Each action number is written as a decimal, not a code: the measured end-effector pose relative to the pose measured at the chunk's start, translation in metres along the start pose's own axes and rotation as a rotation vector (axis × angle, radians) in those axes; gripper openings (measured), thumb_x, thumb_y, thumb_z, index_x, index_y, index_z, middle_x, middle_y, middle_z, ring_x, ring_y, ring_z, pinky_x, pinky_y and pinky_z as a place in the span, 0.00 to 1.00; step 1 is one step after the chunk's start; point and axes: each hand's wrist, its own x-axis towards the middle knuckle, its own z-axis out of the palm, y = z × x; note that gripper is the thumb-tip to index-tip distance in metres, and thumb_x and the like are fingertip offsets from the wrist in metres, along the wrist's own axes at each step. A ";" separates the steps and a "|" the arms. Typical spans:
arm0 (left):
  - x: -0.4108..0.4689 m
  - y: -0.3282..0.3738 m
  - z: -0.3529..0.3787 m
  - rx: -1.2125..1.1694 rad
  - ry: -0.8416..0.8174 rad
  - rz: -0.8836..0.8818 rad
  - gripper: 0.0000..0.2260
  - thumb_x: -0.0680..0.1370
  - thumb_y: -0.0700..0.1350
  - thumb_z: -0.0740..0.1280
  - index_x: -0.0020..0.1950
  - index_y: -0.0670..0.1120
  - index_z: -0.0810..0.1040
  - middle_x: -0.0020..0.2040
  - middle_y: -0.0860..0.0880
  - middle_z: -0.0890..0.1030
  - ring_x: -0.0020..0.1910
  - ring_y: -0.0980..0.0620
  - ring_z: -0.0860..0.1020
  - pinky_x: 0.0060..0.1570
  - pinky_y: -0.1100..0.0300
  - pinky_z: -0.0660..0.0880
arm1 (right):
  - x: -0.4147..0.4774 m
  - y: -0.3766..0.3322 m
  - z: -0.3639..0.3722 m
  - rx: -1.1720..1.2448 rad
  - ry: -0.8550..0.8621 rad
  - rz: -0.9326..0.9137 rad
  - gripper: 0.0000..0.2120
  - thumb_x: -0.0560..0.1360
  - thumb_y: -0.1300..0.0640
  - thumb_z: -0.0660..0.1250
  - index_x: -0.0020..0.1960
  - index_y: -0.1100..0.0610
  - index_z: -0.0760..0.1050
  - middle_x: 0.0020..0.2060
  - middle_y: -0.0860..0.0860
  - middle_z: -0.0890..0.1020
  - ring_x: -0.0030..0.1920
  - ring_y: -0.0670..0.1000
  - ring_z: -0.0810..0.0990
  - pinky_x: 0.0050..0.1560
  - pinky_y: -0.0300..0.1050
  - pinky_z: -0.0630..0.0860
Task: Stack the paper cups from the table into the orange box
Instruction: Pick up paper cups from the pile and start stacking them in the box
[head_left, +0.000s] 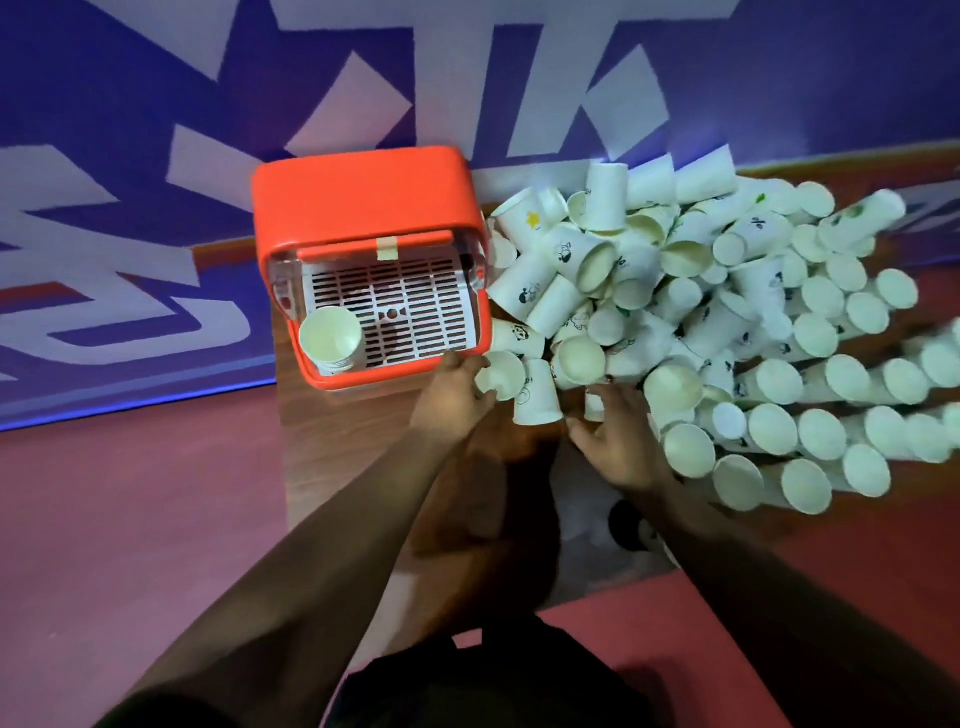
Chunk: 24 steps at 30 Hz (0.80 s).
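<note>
**Left hand on 1 cup, 1 stack in the box**

Head cam only, wide-angle, so the edges bend on me.

Hard bits first. The pile of paper cups (727, 312) runs off the right edge and blurs there, so I can't give a full count. It's dozens, many nested in long rows on their sides w/ mouths toward me, and some have small printed drawings too small to read.

Orange box (363, 208): 1, at the table's left end, its right side touching the pile. It has a white slotted grate (415, 306) for a floor and a strip of tape (387, 248) on the far inner edge.

Inside, at the near-left corner, is 1 stack of cups (331, 340), upright, mouth up. A few rims show down its side, but I can't count how many are nested.

Hands: 2, apart from each other.
- Left hand (452, 395) is just off the box's near-right corner. Its fingers are curled round 1 paper cup (501, 374), mouth facing me.
- Right hand (618, 436) has fingers spread and loose at the pile's near edge. They reach toward a half-hidden cup (595, 402); I can't tell if they're touching it.

Between the hands, 1 upturned cup (537, 397) stands mouth-down on the wooden table (353, 441).

There's a dark round object (631, 525) beside the right forearm that I can't make out. The purple wall (779, 78) behind has white lettering, cut off at the top.
</note>
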 end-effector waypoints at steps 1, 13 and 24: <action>0.002 0.000 0.005 0.040 -0.018 0.008 0.20 0.75 0.47 0.72 0.67 0.44 0.76 0.63 0.43 0.72 0.53 0.48 0.78 0.60 0.55 0.74 | -0.001 -0.001 0.002 -0.005 -0.006 -0.019 0.22 0.69 0.52 0.73 0.59 0.62 0.77 0.54 0.59 0.78 0.57 0.61 0.76 0.60 0.48 0.69; -0.022 -0.013 0.006 -0.084 0.056 -0.021 0.07 0.71 0.44 0.78 0.44 0.43 0.83 0.58 0.45 0.75 0.49 0.48 0.79 0.52 0.57 0.78 | 0.027 -0.025 0.041 0.043 -0.122 0.230 0.26 0.74 0.46 0.67 0.61 0.66 0.71 0.59 0.61 0.76 0.60 0.61 0.74 0.55 0.49 0.72; -0.074 -0.045 -0.029 -0.375 0.194 -0.154 0.09 0.69 0.47 0.79 0.44 0.48 0.82 0.57 0.49 0.76 0.57 0.48 0.78 0.55 0.50 0.79 | 0.027 -0.035 0.061 0.128 -0.257 0.343 0.30 0.72 0.46 0.70 0.64 0.64 0.67 0.59 0.62 0.77 0.56 0.62 0.79 0.49 0.51 0.77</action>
